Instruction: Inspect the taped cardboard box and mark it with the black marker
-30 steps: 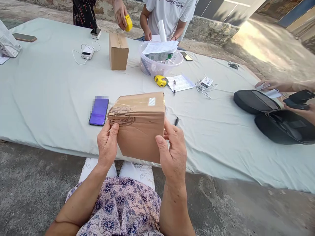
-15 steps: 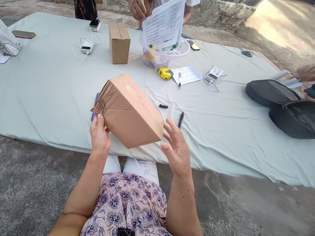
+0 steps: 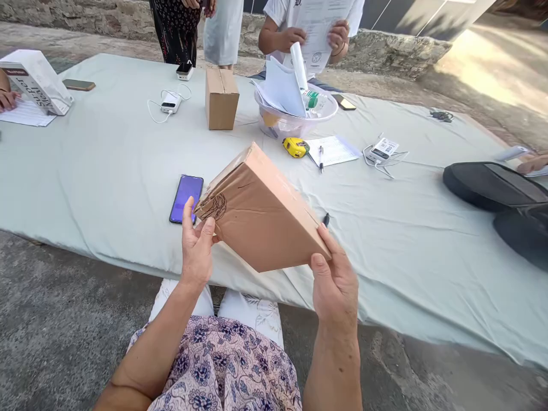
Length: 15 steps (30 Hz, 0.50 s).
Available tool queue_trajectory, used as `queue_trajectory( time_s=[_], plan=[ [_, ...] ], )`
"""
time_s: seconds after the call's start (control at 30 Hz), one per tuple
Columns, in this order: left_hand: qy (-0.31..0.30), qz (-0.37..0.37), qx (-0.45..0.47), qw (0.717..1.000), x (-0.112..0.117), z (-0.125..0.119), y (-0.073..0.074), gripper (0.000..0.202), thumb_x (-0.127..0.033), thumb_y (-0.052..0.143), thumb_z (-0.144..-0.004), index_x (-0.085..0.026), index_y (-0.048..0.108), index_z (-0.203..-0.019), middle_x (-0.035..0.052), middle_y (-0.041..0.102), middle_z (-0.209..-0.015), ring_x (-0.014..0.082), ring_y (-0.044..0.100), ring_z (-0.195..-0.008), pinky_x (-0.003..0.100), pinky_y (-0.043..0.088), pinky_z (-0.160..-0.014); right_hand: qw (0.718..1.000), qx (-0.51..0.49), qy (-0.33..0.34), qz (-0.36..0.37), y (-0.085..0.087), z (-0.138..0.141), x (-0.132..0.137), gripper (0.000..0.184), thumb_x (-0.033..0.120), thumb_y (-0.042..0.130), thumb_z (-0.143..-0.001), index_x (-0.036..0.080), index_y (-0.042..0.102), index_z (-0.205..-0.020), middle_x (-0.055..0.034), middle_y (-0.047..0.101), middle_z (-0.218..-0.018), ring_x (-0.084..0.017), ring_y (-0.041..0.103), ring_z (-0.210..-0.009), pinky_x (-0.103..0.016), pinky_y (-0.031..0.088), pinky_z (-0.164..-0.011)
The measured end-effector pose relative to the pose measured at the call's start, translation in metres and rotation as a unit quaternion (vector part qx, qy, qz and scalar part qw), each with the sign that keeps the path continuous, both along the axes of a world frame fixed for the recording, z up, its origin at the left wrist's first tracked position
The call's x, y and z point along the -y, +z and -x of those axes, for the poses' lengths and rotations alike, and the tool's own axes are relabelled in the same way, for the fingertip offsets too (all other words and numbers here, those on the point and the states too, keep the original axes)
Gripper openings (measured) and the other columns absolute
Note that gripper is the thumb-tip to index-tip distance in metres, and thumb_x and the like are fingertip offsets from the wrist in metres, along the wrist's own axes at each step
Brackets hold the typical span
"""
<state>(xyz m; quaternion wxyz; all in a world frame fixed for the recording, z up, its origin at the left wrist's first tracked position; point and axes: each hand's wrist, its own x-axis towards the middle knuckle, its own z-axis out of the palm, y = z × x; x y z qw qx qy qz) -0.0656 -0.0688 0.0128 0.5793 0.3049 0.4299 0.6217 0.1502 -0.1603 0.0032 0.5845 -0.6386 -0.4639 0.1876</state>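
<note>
A brown cardboard box (image 3: 265, 217), tilted and with black scribbles near its crumpled left corner, is held up over the near side of the table. My left hand (image 3: 197, 248) grips that crumpled corner, thumb on the near face. At the opposite corner my right hand (image 3: 336, 274) clasps the box, its thumb in front and fingers along the upper side. Just beyond my left hand a phone (image 3: 187, 197) with a lit purple screen lies on the cloth. A black marker (image 3: 326, 220) shows only its end past my right fingers.
On the pale tablecloth (image 3: 120, 171) stand a smaller cardboard box (image 3: 221, 103) and a plastic basin (image 3: 278, 123) with papers and a bottle. A yellow tape measure (image 3: 295, 147), a pen (image 3: 321, 160), power banks (image 3: 170, 103) and a black case (image 3: 492, 185) lie around. A person opposite holds papers (image 3: 314, 34).
My right hand has closed on the box's right corner. The box has turned, uncovering the phone. Across the table, the papers held over the basin have shifted, some now resting in it.
</note>
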Motion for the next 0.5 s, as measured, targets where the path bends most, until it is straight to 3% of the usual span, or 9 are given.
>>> queue_trajectory(
  time_s=[0.1,0.23,0.3,0.4,0.5],
  plan=[
    [-0.049,-0.031,-0.033,0.998,0.002,0.002,0.004,0.078,-0.055,0.083,-0.082,-0.038,0.05,-0.15,0.0079,0.07,-0.135,0.0225,0.071,-0.108,0.023,0.061,-0.068,0.995,-0.098,0.005,-0.016,-0.006,-0.005,-0.002,0.052,0.052,0.063,-0.097,0.028,0.061,-0.144,-0.0107,0.055,-0.158,-0.033,0.049,-0.147,-0.058,0.043,-0.119],
    [-0.101,-0.044,-0.075,0.991,0.003,0.006,0.008,0.066,-0.063,0.069,-0.09,-0.03,0.053,-0.145,0.0057,0.075,-0.114,0.0182,0.073,-0.085,0.028,0.064,-0.067,0.973,-0.227,0.006,-0.045,-0.006,-0.009,-0.003,0.05,0.051,0.073,-0.091,0.031,0.067,-0.136,-0.0093,0.063,-0.147,-0.032,0.06,-0.133,-0.053,0.054,-0.106],
    [-0.106,-0.044,-0.093,0.989,0.002,0.008,0.008,0.058,-0.062,0.067,-0.091,-0.028,0.056,-0.137,0.0048,0.075,-0.109,0.0174,0.073,-0.083,0.028,0.064,-0.067,0.969,-0.242,0.001,-0.053,-0.006,-0.011,-0.004,0.048,0.05,0.076,-0.088,0.032,0.07,-0.133,-0.0089,0.065,-0.143,-0.031,0.061,-0.13,-0.052,0.054,-0.105],
    [-0.097,-0.032,-0.122,0.987,0.0,0.01,0.006,0.05,-0.056,0.067,-0.09,-0.025,0.058,-0.128,0.0056,0.076,-0.105,0.0188,0.072,-0.089,0.027,0.063,-0.066,0.968,-0.245,0.0,-0.052,-0.008,-0.012,-0.005,0.047,0.051,0.078,-0.087,0.032,0.071,-0.13,-0.0079,0.063,-0.147,-0.033,0.056,-0.137,-0.056,0.048,-0.112],
    [-0.09,-0.003,-0.141,0.986,-0.003,0.013,0.005,0.049,-0.053,0.068,-0.087,-0.022,0.06,-0.124,0.0062,0.077,-0.1,0.0192,0.07,-0.09,0.027,0.062,-0.065,0.969,-0.24,0.004,-0.054,-0.01,-0.012,-0.006,0.046,0.051,0.079,-0.086,0.032,0.072,-0.128,-0.0068,0.06,-0.152,-0.034,0.047,-0.147,-0.063,0.034,-0.123]
  ],
)
